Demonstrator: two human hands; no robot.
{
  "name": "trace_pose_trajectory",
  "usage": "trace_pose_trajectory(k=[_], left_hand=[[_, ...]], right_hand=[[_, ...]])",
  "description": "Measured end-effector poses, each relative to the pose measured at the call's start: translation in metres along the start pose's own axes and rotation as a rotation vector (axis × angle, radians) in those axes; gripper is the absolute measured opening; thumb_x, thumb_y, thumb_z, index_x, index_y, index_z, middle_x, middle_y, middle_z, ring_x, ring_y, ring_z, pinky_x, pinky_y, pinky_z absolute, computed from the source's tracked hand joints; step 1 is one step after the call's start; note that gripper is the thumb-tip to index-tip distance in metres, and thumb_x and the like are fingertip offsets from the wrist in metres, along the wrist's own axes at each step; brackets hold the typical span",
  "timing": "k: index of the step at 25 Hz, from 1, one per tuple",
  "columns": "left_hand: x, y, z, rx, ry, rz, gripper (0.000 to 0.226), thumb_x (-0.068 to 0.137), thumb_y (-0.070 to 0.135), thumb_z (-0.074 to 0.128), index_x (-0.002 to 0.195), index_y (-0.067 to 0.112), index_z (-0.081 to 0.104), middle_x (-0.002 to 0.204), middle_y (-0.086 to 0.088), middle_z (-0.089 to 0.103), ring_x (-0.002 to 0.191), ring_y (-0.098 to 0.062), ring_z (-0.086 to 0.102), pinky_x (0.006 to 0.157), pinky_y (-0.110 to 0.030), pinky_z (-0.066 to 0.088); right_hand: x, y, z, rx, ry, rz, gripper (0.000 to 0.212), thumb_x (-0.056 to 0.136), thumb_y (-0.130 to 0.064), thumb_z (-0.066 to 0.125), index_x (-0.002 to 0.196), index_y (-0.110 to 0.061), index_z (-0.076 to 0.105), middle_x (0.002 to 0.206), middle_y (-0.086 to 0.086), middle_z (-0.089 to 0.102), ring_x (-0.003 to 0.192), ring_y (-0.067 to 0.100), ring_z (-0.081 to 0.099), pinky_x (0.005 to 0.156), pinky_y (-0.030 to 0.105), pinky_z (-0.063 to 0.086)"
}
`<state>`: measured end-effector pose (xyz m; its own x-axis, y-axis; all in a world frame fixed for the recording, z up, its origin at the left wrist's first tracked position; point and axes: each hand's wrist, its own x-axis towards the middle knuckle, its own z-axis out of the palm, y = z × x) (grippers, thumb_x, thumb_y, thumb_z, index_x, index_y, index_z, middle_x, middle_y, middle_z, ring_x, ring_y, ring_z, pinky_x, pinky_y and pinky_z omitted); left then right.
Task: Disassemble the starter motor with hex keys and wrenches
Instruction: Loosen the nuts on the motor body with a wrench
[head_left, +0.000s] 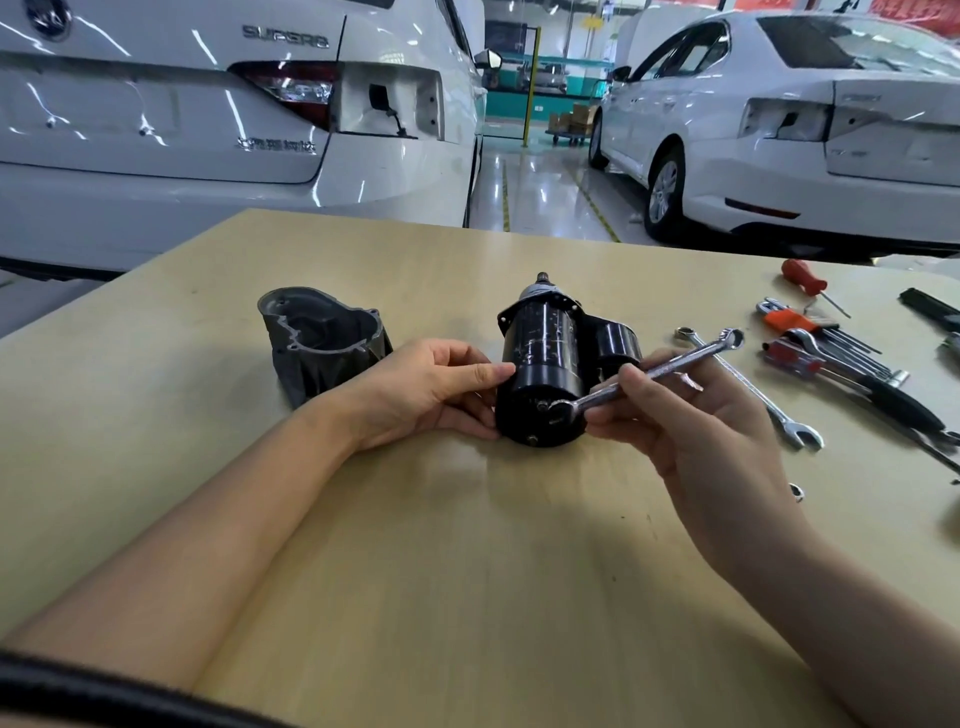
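Table (467, 545): motor (543, 364), housing (322, 340), wrenches (753, 389).

The starter motor (543, 371) is a glossy black cylinder lying on its side, rear end facing the camera, with the smaller solenoid can just right of it. The gray cast nose housing (322, 340) is already off, sitting open-side-up well left of the motor. A combination wrench (649, 370) has its ring end on a bolt at the motor's rear face, handle angling up to the right.
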<state>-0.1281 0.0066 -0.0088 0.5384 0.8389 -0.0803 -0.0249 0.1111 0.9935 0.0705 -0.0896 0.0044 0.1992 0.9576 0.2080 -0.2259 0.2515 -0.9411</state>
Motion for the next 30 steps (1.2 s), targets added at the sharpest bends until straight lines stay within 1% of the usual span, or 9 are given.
trace_pose_trajectory(k=[2,5,10,14,17,19,23,26,30], left_hand=[[0.000,0.000,0.000,0.018,-0.005,-0.008,0.038,0.069,0.027,0.070,0.092,-0.001,0.061,0.078,-0.011,0.070,0.066,-0.020,0.068,0.062,-0.030,0.059],[-0.002,0.002,0.001,0.044,0.005,-0.018,0.039,0.069,0.028,0.069,0.094,-0.001,0.061,0.082,-0.010,0.072,0.070,-0.020,0.070,0.059,-0.028,0.059],[-0.003,0.003,0.003,0.049,0.034,-0.025,0.040,0.071,0.027,0.069,0.096,-0.003,0.062,0.083,-0.011,0.072,0.071,-0.020,0.071,0.057,-0.027,0.058],[-0.002,0.003,0.002,0.052,0.032,-0.026,0.039,0.069,0.028,0.070,0.093,-0.002,0.063,0.082,-0.010,0.072,0.072,-0.020,0.071,0.057,-0.027,0.058],[-0.002,0.002,0.002,0.051,0.028,-0.026,0.039,0.069,0.029,0.071,0.092,-0.001,0.063,0.081,-0.009,0.072,0.072,-0.020,0.071,0.057,-0.027,0.058],[-0.002,0.002,0.002,0.052,0.024,-0.024,0.039,0.068,0.029,0.071,0.092,-0.001,0.063,0.081,-0.010,0.072,0.071,-0.020,0.071,0.057,-0.027,0.058],[-0.002,0.003,0.002,0.054,0.022,-0.024,0.038,0.069,0.028,0.070,0.092,-0.001,0.062,0.081,-0.010,0.072,0.070,-0.020,0.071,0.056,-0.027,0.058],[-0.003,0.003,0.003,0.050,0.028,-0.024,0.038,0.069,0.026,0.070,0.093,-0.001,0.062,0.081,-0.011,0.072,0.069,-0.020,0.071,0.055,-0.027,0.058],[-0.002,0.003,0.002,0.049,0.038,-0.021,0.035,0.068,0.025,0.070,0.091,-0.001,0.062,0.080,-0.010,0.072,0.067,-0.020,0.071,0.055,-0.028,0.058]], right_hand=[[0.001,-0.001,-0.002,0.027,0.050,0.030,0.013,0.080,-0.007,0.064,0.090,-0.004,0.055,0.070,0.014,0.070,0.062,0.024,0.069,0.061,0.029,0.057],[0.001,0.001,-0.001,0.070,0.099,0.081,0.010,0.086,0.001,0.061,0.085,-0.007,0.055,0.068,0.013,0.069,0.062,0.024,0.069,0.060,0.028,0.057],[0.000,0.005,0.000,0.098,0.100,0.119,0.011,0.086,0.002,0.061,0.088,-0.006,0.053,0.074,0.017,0.070,0.068,0.029,0.071,0.063,0.029,0.057],[-0.004,0.007,0.001,0.088,0.094,0.094,0.017,0.081,-0.004,0.066,0.092,-0.003,0.053,0.078,0.020,0.071,0.072,0.030,0.072,0.063,0.028,0.057],[-0.007,0.006,0.001,0.004,0.088,0.025,0.022,0.072,-0.015,0.070,0.082,-0.001,0.055,0.076,0.020,0.072,0.073,0.031,0.073,0.064,0.028,0.057],[-0.008,0.006,0.002,-0.018,0.076,0.007,0.018,0.073,-0.015,0.070,0.075,-0.005,0.055,0.075,0.020,0.072,0.074,0.032,0.073,0.065,0.029,0.058],[-0.009,0.007,0.000,0.004,0.056,0.008,0.018,0.077,-0.008,0.069,0.073,-0.004,0.052,0.076,0.021,0.072,0.074,0.033,0.073,0.065,0.030,0.057],[-0.008,0.006,0.001,-0.054,0.034,-0.073,0.018,0.073,-0.007,0.071,0.073,-0.001,0.054,0.072,0.019,0.071,0.069,0.030,0.073,0.063,0.029,0.058],[0.005,-0.006,0.010,-0.380,-0.065,-0.307,0.017,0.080,0.004,0.071,0.080,-0.005,0.057,0.070,0.008,0.071,0.062,0.018,0.071,0.060,0.025,0.057]])
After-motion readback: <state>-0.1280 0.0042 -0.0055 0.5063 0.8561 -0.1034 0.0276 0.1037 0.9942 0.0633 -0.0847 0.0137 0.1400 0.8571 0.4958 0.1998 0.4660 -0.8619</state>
